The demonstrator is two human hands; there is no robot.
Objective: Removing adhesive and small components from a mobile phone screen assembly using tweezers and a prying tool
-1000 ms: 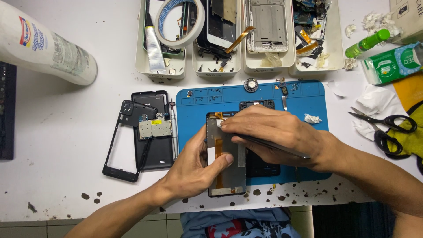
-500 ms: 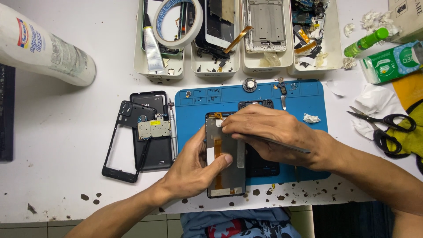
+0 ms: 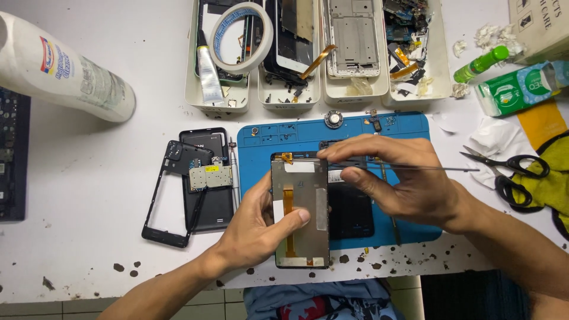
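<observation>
My left hand [image 3: 255, 228] grips a phone display panel [image 3: 301, 222] by its left edge, thumb pressed on its back. The panel lies face down across the front edge of the blue work mat [image 3: 409, 127], showing grey metal and an orange flex cable. My right hand [image 3: 403, 178] hovers just right of the panel's top, fingers pinched on a thin dark metal tool [image 3: 450, 169] that points right. Under the right hand a dark phone part [image 3: 351, 210] lies on the mat.
A black phone frame [image 3: 161, 204] and a back cover with a circuit board [image 3: 208, 176] lie left of the mat. White trays [image 3: 195, 89] of phone parts and a tape roll [image 3: 261, 41] line the back. White bottle [image 3: 65, 68] at left; scissors [image 3: 512, 169], green tissue pack [image 3: 512, 90] and yellow cloth [image 3: 548, 184] at right.
My right hand has slid rightward off the panel's top, uncovering its back and the orange cable. My left hand keeps its grip on the panel.
</observation>
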